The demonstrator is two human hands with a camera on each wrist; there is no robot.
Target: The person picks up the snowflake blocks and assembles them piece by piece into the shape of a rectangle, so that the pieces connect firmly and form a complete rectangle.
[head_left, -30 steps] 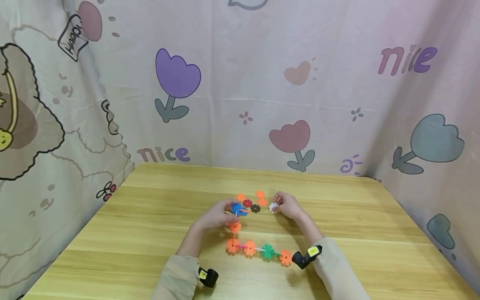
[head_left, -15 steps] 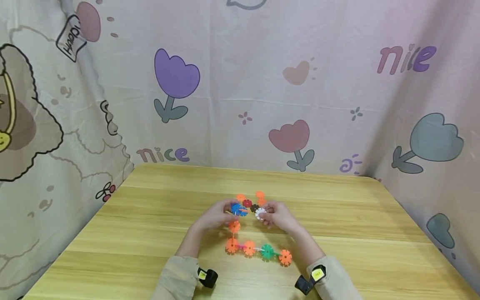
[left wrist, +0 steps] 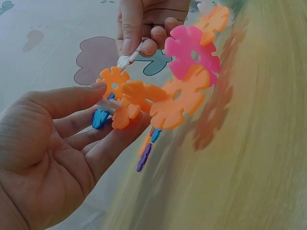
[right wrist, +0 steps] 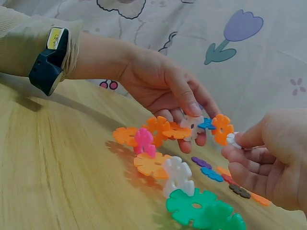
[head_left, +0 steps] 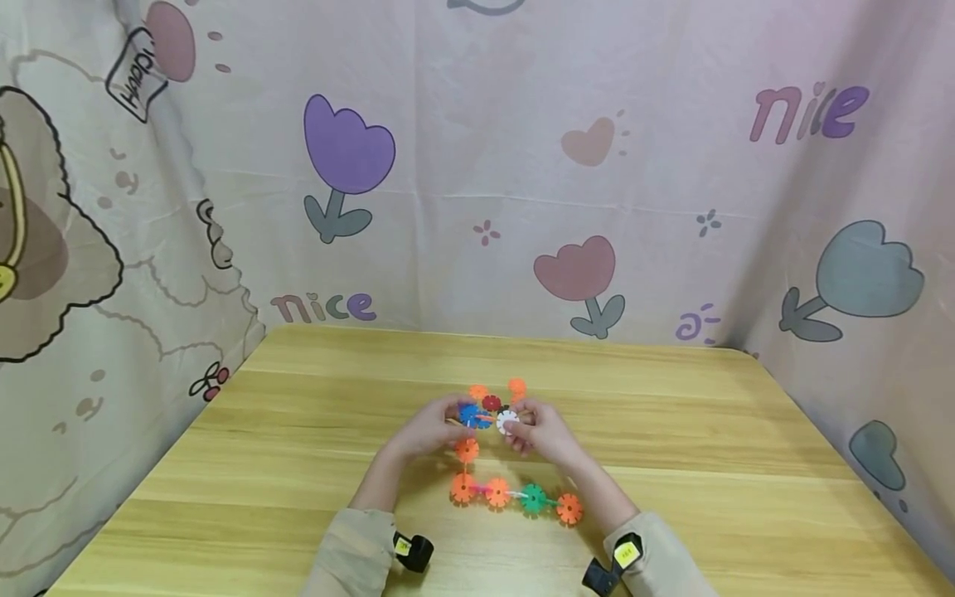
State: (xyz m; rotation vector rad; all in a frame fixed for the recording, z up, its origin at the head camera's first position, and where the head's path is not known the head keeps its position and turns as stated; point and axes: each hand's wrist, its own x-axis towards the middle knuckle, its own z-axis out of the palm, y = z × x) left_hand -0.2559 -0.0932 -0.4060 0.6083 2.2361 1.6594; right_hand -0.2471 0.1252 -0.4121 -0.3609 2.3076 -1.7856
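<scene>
A chain of slotted snowflake discs, orange, pink, white and green, bends across the table; an orange corner disc [head_left: 462, 488] shows in the head view. My left hand [head_left: 429, 431] pinches the far end of this chain by a white disc [right wrist: 193, 125], beside a blue disc [right wrist: 206, 124] and an orange end disc [right wrist: 222, 129]. Between thumb and fingers my right hand [head_left: 548, 431] pinches a loose-edged white disc [head_left: 507, 422]. In the right wrist view that white disc meets the orange end disc's edge; whether it is slotted in, I cannot tell.
Loose discs lie flat beyond the hands: a purple disc [right wrist: 201, 162], a blue one, a red disc [head_left: 491, 403], a brown disc [right wrist: 239, 191] and several orange ones. The chain's green disc [head_left: 533, 498] lies nearer the front. A printed curtain [head_left: 448, 166] hangs behind the table.
My right hand has carried the white disc leftward from the right of the loose discs to the chain's end. The left hand has stayed in place, holding the chain.
</scene>
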